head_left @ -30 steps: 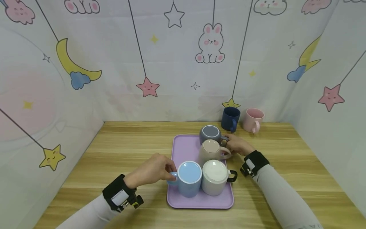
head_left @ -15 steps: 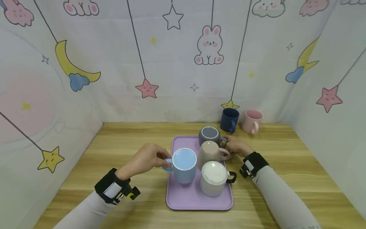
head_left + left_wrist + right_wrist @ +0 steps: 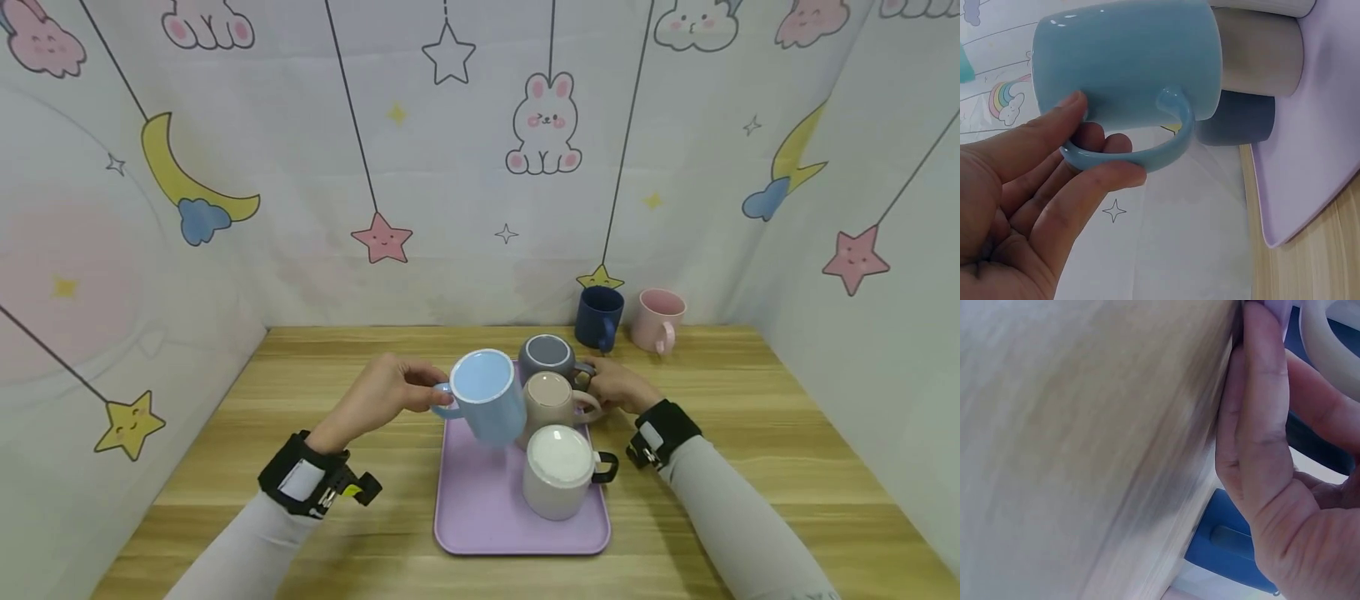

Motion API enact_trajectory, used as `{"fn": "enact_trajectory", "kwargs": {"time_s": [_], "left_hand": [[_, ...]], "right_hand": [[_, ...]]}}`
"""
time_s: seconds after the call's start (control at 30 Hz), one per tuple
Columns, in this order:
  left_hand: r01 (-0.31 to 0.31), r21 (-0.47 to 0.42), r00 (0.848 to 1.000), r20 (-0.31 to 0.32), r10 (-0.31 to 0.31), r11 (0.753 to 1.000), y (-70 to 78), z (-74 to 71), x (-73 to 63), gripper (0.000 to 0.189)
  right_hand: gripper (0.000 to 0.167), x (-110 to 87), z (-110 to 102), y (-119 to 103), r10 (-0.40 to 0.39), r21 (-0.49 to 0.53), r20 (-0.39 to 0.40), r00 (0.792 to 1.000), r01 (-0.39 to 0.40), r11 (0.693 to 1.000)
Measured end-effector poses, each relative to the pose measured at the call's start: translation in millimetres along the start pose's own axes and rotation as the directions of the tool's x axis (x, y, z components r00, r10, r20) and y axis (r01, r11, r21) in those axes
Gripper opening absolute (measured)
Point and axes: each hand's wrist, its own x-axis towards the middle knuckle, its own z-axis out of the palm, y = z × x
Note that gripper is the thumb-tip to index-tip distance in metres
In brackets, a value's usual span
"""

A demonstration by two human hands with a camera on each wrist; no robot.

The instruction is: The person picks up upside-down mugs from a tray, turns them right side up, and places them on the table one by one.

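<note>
My left hand [image 3: 386, 396] pinches the handle of a light blue mug [image 3: 491, 408] between thumb and fingers. The mug is tilted, base up, over the left part of a lavender tray [image 3: 480, 517]; the left wrist view shows the thumb at its handle [image 3: 1160, 156]. Inverted on the tray's right side stand a grey mug [image 3: 546, 354], a beige mug [image 3: 549, 396] and a white mug with a black handle [image 3: 558, 475]. My right hand [image 3: 622, 387] stays beside the grey mug's handle. In the right wrist view its straight fingers [image 3: 1263, 406] reach the tray's rim.
Behind the tray, a navy mug [image 3: 598, 318] and a pink mug [image 3: 657, 320] stand upright near the table's back edge. The wooden table [image 3: 337, 358] is enclosed by a patterned cloth backdrop [image 3: 450, 167].
My left hand has lifted the light blue mug from the tray's front left, moved it back and tilted it. My right hand has stayed at the tray's right edge.
</note>
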Motion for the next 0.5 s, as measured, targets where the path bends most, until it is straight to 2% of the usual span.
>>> {"fn": "enact_trajectory", "kwargs": {"time_s": [0.23,0.5], "left_hand": [[0.029,-0.131,0.998,-0.060,-0.037,0.991,-1.4,6.7,14.5,0.028],[0.003,-0.289,0.990,-0.134,-0.043,0.957,-2.8,16.5,29.3,0.030]], "right_hand": [[0.064,-1.6,1,1,-0.006,-0.014,0.007,1.000,0.006,1.000],[0.062,-2.0,-1,-1,-0.010,-0.054,0.014,1.000,0.011,0.998]]}}
